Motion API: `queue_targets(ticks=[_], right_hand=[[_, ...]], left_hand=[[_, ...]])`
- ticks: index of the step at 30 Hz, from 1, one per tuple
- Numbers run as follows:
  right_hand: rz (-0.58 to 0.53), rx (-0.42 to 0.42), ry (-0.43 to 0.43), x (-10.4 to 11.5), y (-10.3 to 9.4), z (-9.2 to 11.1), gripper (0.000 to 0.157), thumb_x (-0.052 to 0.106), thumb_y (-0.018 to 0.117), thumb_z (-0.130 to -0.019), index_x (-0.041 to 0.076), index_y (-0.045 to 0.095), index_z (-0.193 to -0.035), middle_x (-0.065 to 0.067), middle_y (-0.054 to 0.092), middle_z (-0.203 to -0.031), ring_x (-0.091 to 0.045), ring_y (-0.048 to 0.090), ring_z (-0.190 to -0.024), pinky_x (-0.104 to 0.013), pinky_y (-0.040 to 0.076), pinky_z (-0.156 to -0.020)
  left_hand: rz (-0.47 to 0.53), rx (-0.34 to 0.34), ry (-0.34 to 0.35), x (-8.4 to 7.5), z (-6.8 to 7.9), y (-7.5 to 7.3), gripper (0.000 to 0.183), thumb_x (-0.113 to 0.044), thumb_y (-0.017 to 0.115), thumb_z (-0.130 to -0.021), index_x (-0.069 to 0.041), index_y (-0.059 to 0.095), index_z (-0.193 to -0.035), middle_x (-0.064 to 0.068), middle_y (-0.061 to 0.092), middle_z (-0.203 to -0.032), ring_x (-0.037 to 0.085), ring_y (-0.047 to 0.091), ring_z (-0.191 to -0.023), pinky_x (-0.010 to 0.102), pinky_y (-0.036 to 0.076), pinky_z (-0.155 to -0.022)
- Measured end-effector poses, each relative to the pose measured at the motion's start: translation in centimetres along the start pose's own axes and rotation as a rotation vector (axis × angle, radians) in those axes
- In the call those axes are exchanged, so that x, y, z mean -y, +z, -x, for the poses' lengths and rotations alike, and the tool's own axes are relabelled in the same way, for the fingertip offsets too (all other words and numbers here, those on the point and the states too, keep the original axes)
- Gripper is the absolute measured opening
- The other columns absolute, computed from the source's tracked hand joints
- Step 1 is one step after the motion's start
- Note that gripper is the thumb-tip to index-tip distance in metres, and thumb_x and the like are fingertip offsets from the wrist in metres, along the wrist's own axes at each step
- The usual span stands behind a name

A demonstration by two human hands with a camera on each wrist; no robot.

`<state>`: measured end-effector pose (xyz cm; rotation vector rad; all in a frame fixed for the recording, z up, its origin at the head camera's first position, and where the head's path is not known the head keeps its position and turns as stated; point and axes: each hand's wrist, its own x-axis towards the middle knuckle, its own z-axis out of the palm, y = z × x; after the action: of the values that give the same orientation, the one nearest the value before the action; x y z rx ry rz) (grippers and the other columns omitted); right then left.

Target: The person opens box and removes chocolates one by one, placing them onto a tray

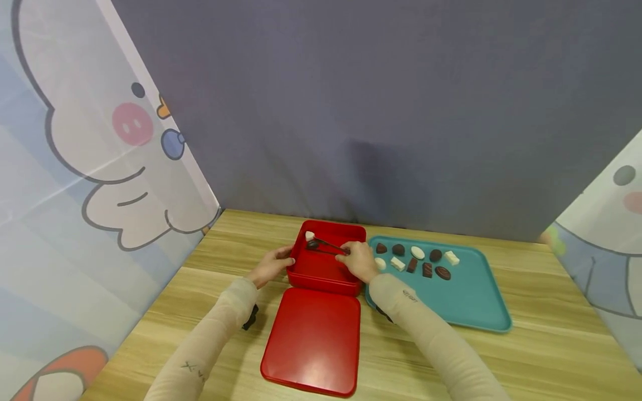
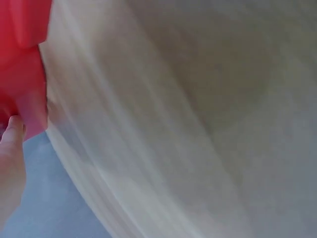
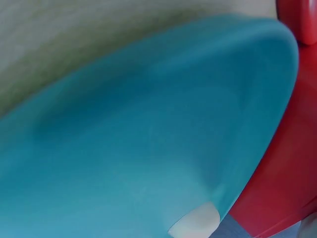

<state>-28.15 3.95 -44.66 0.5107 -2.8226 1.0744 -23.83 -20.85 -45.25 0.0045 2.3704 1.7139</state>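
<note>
In the head view my right hand [image 1: 362, 260] holds a pair of thin dark tongs [image 1: 328, 245] over the red box [image 1: 328, 283]. The two arms of the tongs reach left, their tips on either side of a dark chocolate [image 1: 313, 244] inside the box. Beside it, in the far left corner, lies a white chocolate [image 1: 310, 236]. My left hand [image 1: 273, 265] holds the box's left wall, thumb at the rim. In the left wrist view a fingertip [image 2: 16, 123] presses on the red plastic. The tongs are out of sight in the right wrist view.
A teal tray [image 1: 471, 301] at right bears several dark and white chocolates [image 1: 417, 253], mostly along its far side. The flat red lid [image 1: 313, 340] lies in front of the box. Behind the wooden table [image 1: 220, 312] hangs a grey backdrop [image 1: 326, 111].
</note>
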Motion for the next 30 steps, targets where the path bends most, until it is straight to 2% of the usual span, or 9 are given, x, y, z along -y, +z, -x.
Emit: queue_targets(ticks=[7, 13, 18, 30], right_hand=[[-0.001, 0.004, 0.013, 0.11, 0.15, 0.04, 0.026, 0.02, 0.073, -0.078, 0.005, 0.071, -0.1, -0.007, 0.071, -0.095, -0.022, 0.063, -0.085, -0.036, 0.052, -0.076], [-0.01, -0.01, -0.001, -0.05, 0.11, 0.09, 0.025, 0.019, 0.073, -0.077, 0.005, 0.072, -0.099, -0.007, 0.071, -0.094, -0.022, 0.064, -0.085, -0.036, 0.052, -0.077], [-0.038, -0.021, -0.001, -0.08, -0.09, 0.17, 0.022, 0.018, 0.074, -0.077, 0.006, 0.072, -0.096, -0.007, 0.071, -0.09, -0.021, 0.064, -0.08, -0.035, 0.053, -0.073], [-0.072, -0.012, 0.001, 0.05, -0.39, 0.18, 0.019, 0.018, 0.074, -0.077, 0.007, 0.073, -0.092, -0.005, 0.071, -0.087, -0.02, 0.063, -0.078, -0.034, 0.053, -0.072]], left_hand=[[0.013, 0.053, 0.025, 0.17, 0.27, -0.36, 0.056, -0.008, 0.048, -0.093, -0.005, 0.026, -0.145, 0.018, 0.029, -0.147, 0.034, 0.032, -0.133, 0.047, 0.033, -0.105], [0.054, 0.075, 0.035, 0.61, 0.32, -0.41, 0.056, -0.011, 0.048, -0.094, -0.006, 0.025, -0.145, 0.018, 0.027, -0.148, 0.035, 0.035, -0.131, 0.048, 0.035, -0.104], [0.072, 0.059, 0.016, 0.46, 0.29, -0.25, 0.055, -0.011, 0.047, -0.095, -0.008, 0.026, -0.145, 0.014, 0.029, -0.148, 0.032, 0.035, -0.131, 0.048, 0.032, -0.106], [0.065, 0.032, 0.04, 0.54, 0.34, -0.05, 0.057, -0.008, 0.048, -0.093, -0.004, 0.025, -0.145, 0.017, 0.028, -0.148, 0.033, 0.03, -0.134, 0.048, 0.031, -0.106]])
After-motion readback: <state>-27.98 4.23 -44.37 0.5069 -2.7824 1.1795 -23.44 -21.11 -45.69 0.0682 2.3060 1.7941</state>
